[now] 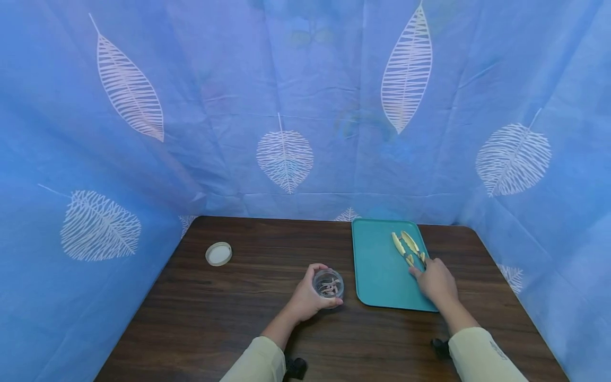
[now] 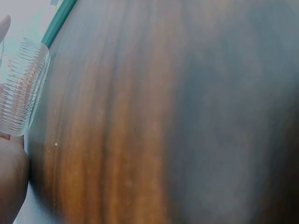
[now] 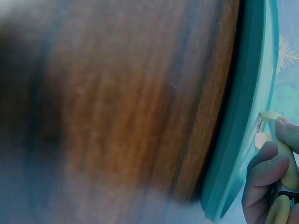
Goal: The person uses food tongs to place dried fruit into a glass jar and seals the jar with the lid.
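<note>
In the head view my left hand (image 1: 307,297) grips a clear jar (image 1: 327,284), fingers and thumb round its sides. Its top is uncovered, and several thin pinkish-brown pieces (image 1: 329,288) lie inside. The jar's ribbed wall (image 2: 23,88) shows at the left of the left wrist view. My right hand (image 1: 436,281), over the right side of a teal tray (image 1: 377,265), holds a pair of pale yellow tongs (image 1: 411,242) by the near end. Their two long tips are spread apart and point away over the tray. In the right wrist view, fingers (image 3: 266,170) curl round the tongs.
A round pale lid (image 1: 219,254) lies on the dark wooden table (image 1: 258,244) at the back left. The tray reaches the table's back edge. Blue cloth (image 1: 229,79) with white leaf prints hangs behind and at both sides.
</note>
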`<state>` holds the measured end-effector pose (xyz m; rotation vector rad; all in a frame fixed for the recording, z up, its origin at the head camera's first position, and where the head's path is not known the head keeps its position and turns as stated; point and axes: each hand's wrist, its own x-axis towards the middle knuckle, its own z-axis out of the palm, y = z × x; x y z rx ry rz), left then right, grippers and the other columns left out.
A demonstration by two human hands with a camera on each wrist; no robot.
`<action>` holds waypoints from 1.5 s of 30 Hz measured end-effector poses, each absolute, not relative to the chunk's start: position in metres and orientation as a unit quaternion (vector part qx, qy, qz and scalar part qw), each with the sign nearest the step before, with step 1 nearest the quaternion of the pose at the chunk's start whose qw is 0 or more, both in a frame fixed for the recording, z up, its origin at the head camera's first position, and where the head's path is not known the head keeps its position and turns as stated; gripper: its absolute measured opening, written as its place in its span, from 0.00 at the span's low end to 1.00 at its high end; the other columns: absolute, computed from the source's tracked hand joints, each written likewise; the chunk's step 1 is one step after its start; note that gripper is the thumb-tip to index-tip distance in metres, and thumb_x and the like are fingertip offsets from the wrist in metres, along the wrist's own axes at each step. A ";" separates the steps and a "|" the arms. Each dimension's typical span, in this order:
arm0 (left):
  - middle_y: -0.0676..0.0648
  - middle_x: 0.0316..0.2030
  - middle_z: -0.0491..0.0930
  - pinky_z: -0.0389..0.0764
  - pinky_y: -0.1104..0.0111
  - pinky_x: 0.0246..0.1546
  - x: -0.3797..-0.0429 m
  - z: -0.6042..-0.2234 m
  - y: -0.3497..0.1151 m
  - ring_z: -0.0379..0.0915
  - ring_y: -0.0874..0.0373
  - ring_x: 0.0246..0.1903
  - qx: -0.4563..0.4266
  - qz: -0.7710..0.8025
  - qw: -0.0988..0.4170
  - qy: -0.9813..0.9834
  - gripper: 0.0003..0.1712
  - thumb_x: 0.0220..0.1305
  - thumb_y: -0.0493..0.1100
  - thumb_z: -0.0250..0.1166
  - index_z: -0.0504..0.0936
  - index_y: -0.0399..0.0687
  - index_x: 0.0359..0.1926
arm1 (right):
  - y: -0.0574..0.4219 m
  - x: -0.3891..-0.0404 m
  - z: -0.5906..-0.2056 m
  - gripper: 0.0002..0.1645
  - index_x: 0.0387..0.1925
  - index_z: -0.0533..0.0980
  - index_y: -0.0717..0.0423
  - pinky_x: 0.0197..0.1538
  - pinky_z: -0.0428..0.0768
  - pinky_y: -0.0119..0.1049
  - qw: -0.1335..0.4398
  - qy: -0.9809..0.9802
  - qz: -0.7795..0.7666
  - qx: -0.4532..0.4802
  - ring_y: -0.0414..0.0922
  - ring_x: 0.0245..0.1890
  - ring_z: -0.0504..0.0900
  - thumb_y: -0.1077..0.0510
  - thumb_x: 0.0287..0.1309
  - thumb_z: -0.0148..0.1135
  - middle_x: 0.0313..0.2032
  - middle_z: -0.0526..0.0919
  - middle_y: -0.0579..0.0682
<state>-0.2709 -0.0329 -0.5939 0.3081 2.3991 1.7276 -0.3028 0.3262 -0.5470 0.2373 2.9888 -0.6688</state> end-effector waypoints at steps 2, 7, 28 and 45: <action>0.50 0.69 0.76 0.75 0.46 0.68 -0.271 -0.594 -0.032 0.75 0.50 0.66 0.102 0.578 0.085 0.805 0.50 0.56 0.51 0.87 0.66 0.65 0.73 | 0.327 -0.300 -0.548 0.45 0.76 0.60 0.82 0.49 0.81 0.59 0.032 0.972 -0.219 0.078 0.64 0.50 0.81 0.46 0.81 0.58 0.57 0.75 0.76; 0.49 0.69 0.76 0.76 0.45 0.67 -0.271 -0.595 -0.032 0.76 0.49 0.65 0.103 0.573 0.083 0.809 0.51 0.56 0.51 0.87 0.66 0.61 0.73 | 0.326 -0.294 -0.548 0.45 0.76 0.60 0.81 0.46 0.81 0.56 0.022 0.971 -0.225 0.073 0.63 0.47 0.81 0.46 0.81 0.59 0.57 0.75 0.76; 0.48 0.68 0.76 0.74 0.43 0.69 -0.270 -0.592 -0.031 0.75 0.48 0.66 0.101 0.584 0.085 0.801 0.50 0.56 0.49 0.87 0.66 0.59 0.73 | 0.289 -0.249 -0.541 0.42 0.74 0.68 0.77 0.45 0.84 0.57 -0.048 0.970 -0.237 0.038 0.63 0.46 0.84 0.48 0.77 0.66 0.61 0.79 0.75; 0.48 0.68 0.77 0.72 0.40 0.72 -0.274 -0.595 -0.031 0.75 0.47 0.67 0.095 0.586 0.087 0.800 0.50 0.55 0.52 0.87 0.66 0.62 0.72 | 0.237 -0.196 -0.529 0.38 0.69 0.75 0.73 0.36 0.76 0.36 -0.084 0.957 -0.278 -0.014 0.47 0.37 0.79 0.51 0.69 0.74 0.48 0.84 0.61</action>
